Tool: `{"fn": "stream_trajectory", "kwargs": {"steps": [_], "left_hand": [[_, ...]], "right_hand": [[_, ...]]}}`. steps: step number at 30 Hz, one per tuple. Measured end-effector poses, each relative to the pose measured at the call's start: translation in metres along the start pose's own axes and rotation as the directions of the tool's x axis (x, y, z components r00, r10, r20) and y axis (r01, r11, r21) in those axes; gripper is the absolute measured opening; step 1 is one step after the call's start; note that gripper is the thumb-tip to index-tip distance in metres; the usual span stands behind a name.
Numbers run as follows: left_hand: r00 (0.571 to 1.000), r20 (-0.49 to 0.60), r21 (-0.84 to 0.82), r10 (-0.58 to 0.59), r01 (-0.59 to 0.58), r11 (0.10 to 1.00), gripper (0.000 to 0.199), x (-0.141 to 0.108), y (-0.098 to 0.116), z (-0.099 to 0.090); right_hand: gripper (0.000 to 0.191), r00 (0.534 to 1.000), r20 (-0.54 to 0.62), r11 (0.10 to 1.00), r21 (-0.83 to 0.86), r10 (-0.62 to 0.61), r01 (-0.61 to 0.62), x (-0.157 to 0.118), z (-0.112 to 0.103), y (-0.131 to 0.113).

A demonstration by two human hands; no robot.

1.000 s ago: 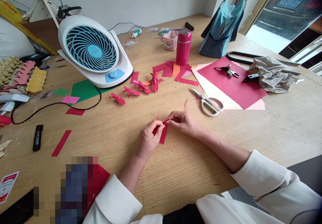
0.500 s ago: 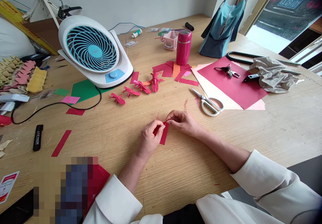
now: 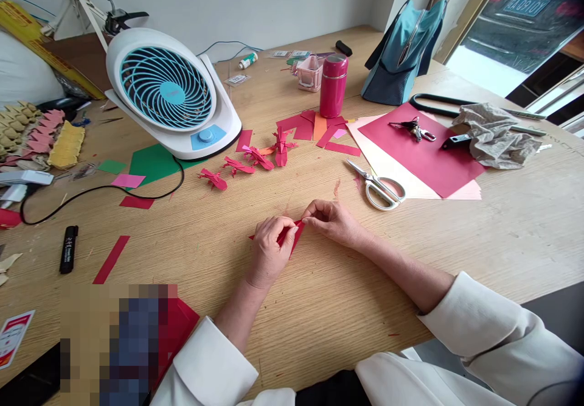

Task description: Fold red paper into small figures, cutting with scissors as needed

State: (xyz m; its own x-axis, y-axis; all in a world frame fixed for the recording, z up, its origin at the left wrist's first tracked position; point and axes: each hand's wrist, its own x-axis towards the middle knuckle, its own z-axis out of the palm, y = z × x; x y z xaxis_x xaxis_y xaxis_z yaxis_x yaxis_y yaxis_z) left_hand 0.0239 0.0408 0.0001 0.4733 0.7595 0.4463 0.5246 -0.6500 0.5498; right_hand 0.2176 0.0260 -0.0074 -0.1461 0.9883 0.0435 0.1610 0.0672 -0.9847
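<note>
A small piece of folded red paper is pinched between my two hands, just above the wooden table. My left hand is closed on its left part, with a red tip poking out past the knuckles. The fingertips of my right hand grip its upper right end. My fingers cover much of the paper. Beyond my hands lie several folded red paper figures. White-handled scissors rest to the right of my right hand.
A white fan stands at the back left, its black cable curving across the table. Behind the figures are red scraps and a pink flask. Red sheets lie at right, a blue bag behind them. A black marker is at left.
The red paper has shifted in my fingers: less of its lower strip shows, and a tip now sticks out left of my left hand. Both hands have stayed nearly in place.
</note>
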Motion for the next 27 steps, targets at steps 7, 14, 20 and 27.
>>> {"fn": "stream_trajectory", "kwargs": {"steps": [7, 14, 20, 27], "left_hand": [[0.999, -0.017, 0.049, 0.032, -0.031, 0.998, 0.009, 0.0, 0.0, -0.0006], [0.998, -0.026, 0.081, 0.053, -0.051, 0.995, 0.008, -0.0008, -0.0001, -0.0013], [0.997, -0.031, 0.094, 0.064, -0.061, 0.994, 0.008, -0.0004, 0.0008, -0.0012], [0.998, -0.023, 0.11, 0.065, -0.063, 0.992, 0.007, -0.0013, 0.0011, -0.0023]], "right_hand": [[0.026, 1.0, -0.013, 1.0, -0.008, 0.025, -0.025, 0.0004, 0.0003, -0.0027], [0.024, 0.999, 0.004, 0.999, 0.017, 0.033, -0.034, -0.0002, 0.0004, -0.0007], [0.024, 1.0, 0.01, 0.999, 0.054, 0.006, -0.007, 0.001, -0.0002, 0.0025], [0.02, 1.0, 0.015, 0.998, 0.068, 0.009, -0.01, 0.0007, -0.001, -0.0005]]}}
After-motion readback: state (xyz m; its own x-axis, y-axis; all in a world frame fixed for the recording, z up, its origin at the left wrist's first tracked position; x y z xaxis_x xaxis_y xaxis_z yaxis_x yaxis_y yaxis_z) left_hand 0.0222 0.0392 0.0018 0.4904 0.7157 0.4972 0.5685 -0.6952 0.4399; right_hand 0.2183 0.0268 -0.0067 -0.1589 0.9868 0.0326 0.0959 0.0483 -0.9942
